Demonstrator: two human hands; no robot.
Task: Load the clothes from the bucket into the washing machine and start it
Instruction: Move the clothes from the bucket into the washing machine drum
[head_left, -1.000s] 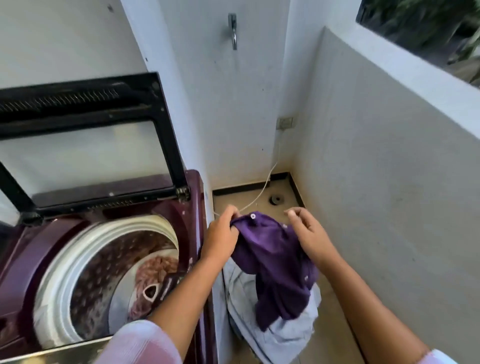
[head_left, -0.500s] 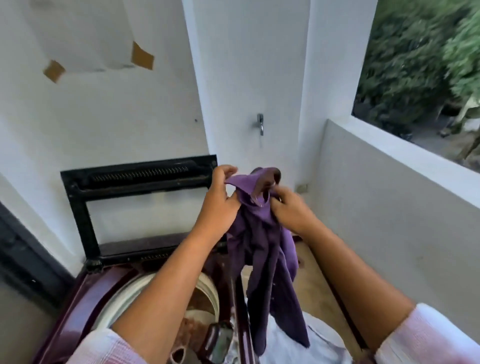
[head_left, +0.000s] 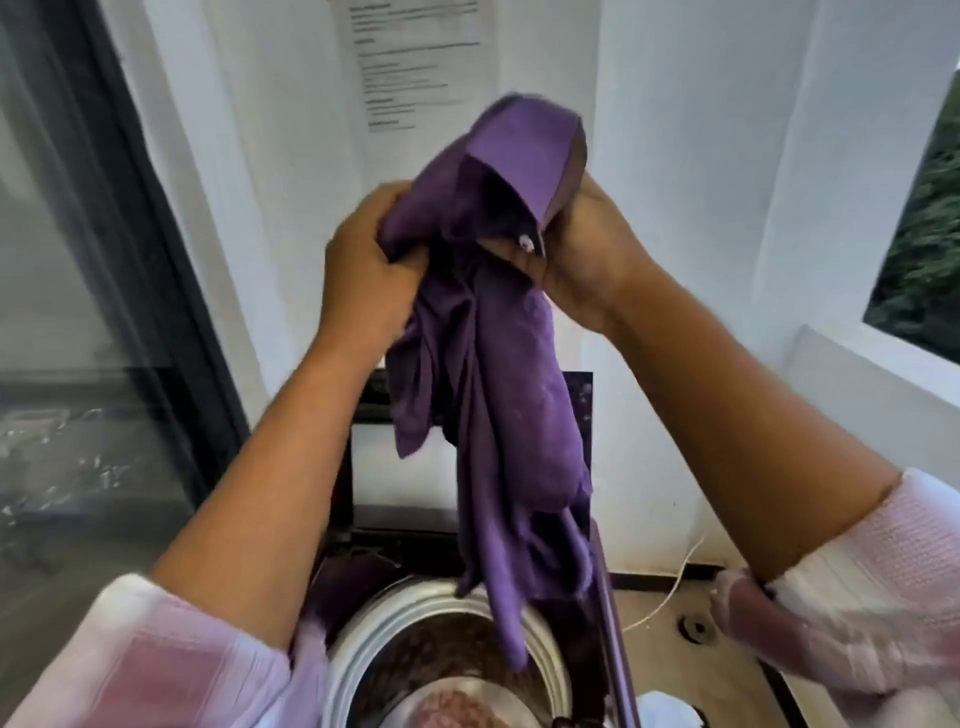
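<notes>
A purple shirt (head_left: 504, 374) hangs from both my hands, held high in front of the wall. My left hand (head_left: 363, 270) grips its bunched upper left part. My right hand (head_left: 582, 249) grips the collar area, near a white button. The shirt's lower end dangles over the open drum (head_left: 363, 639) of the maroon top-loading washing machine (head_left: 618, 649), whose lid (head_left: 345, 467) stands raised behind the cloth. Some clothing (head_left: 457, 714) lies inside the drum. A bit of white cloth (head_left: 670, 714) shows at the bottom right; the bucket is hidden.
A dark-framed glass door (head_left: 93, 312) stands at the left. A printed paper notice (head_left: 415, 62) is stuck on the white wall behind. On the right are a low white parapet (head_left: 883, 374), a floor drain (head_left: 696, 629) and a thin white cord (head_left: 670, 592).
Both hands have lifted the purple shirt up from the bucket and carried it left, over the machine's open drum. My view has swung left and upward.
</notes>
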